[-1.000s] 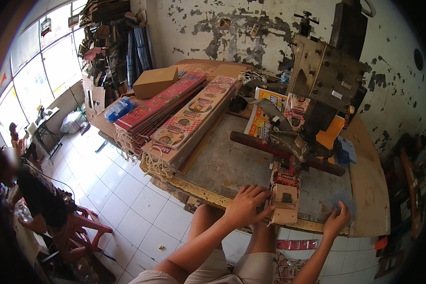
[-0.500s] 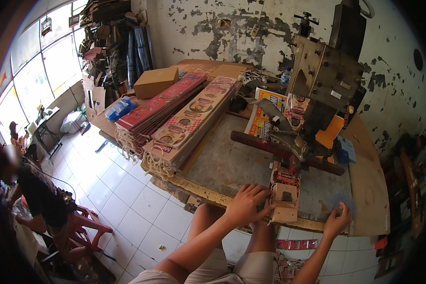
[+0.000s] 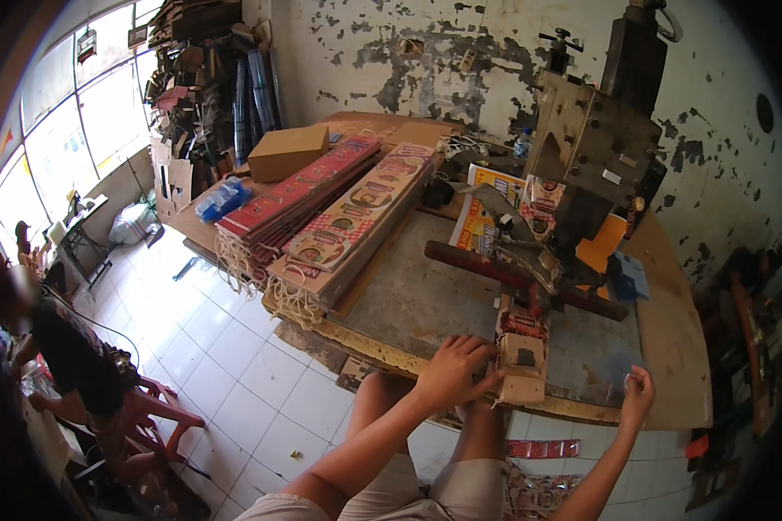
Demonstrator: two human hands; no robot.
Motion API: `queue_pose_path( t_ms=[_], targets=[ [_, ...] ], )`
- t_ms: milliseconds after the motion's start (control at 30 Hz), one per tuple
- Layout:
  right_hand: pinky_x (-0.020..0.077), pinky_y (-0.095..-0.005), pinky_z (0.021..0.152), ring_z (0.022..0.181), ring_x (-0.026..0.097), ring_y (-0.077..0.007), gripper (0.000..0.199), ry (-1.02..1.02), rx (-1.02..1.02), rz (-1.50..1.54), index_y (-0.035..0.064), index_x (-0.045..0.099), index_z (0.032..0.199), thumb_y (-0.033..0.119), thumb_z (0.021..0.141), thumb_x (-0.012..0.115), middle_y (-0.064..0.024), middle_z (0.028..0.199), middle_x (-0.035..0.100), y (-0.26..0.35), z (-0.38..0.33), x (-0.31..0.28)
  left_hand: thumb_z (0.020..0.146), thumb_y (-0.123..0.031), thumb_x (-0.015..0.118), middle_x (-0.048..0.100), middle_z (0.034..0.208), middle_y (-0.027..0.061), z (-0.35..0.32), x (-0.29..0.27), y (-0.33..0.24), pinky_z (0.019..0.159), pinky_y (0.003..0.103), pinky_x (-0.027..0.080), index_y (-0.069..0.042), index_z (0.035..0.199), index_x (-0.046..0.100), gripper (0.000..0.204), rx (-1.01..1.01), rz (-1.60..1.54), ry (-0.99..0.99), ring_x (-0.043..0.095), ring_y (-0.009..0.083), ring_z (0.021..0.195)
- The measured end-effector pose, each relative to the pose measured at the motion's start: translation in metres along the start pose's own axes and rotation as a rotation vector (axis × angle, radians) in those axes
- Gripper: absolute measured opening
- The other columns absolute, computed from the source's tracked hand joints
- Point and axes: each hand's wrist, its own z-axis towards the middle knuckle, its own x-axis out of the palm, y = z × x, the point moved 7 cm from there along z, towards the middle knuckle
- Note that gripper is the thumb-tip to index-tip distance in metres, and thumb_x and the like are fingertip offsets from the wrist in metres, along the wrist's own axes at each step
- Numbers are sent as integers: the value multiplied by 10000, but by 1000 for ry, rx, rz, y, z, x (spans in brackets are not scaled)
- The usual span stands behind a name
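Note:
A printed cardboard strip (image 3: 523, 387) lies under the red bar of a metal press (image 3: 593, 130), its plain brown end towards me at the table edge. A dark, squarish patch or opening shows in that end. Beside the strip's left edge, my left hand (image 3: 457, 373) rests on the table, fingers stretched and thumb apart, tips against the cardboard. Off to the right, my right hand (image 3: 639, 396) is raised over the table edge with fingers curled into a pinch. Something small and pale shows at its fingertips, too small to name. A see-through bluish patch (image 3: 615, 368) lies beside them.
Two stacks of long printed cardboard strips, one red (image 3: 297, 193) and one cream (image 3: 361, 201), trail white strings at left. Behind them are a brown box (image 3: 288, 154) and blue plastic (image 3: 222, 200). A person (image 3: 78, 365) works at far left near a red stool (image 3: 167, 408).
My right hand has shifted slightly right, away from the strip, its fingers now drawn more closely together. My left hand stays against the cardboard strip.

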Motion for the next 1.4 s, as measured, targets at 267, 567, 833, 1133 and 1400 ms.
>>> queue_pose_path(
  t_ms=[267,567,833,1133,1400],
  targets=[
    [499,-244,679,788,619,-87,250,142,236,294,11,708,1233,15,983,707,-6,956,648,20,-8,10,968,-352,768,730,1191,101,-2,-4,0,1057,452,493,-71,1223,742,380,-6,4,-14,686,307,1156],
    [534,-252,740,852,637,-101,267,137,268,299,13,694,1262,15,997,732,-12,997,645,-2,-7,7,962,-358,770,729,1205,100,-3,-4,-2,1068,449,486,-74,1237,746,396,-10,-8,-5,679,304,1176],
    [534,-285,890,959,638,-124,336,114,124,339,0,677,1296,-54,965,646,-28,1073,645,19,-15,2,975,-366,766,723,1213,90,-5,-4,-1,1058,440,481,-88,1248,740,391,-2,11,-16,676,290,1171],
    [513,-297,921,974,616,-139,295,2,-21,-18,16,703,1285,13,992,673,-32,1059,645,23,4,-35,961,-337,777,724,1211,104,-3,-4,-4,1069,459,490,-71,1226,739,377,4,-21,-19,683,311,1158],
    [546,-326,954,1044,655,-167,198,-411,-242,52,9,688,1245,8,1051,651,-65,1117,646,43,-6,-51,960,-325,773,727,1225,106,-7,-6,0,1083,465,486,-80,1237,743,371,-11,-15,-24,682,315,1171]
  ],
)
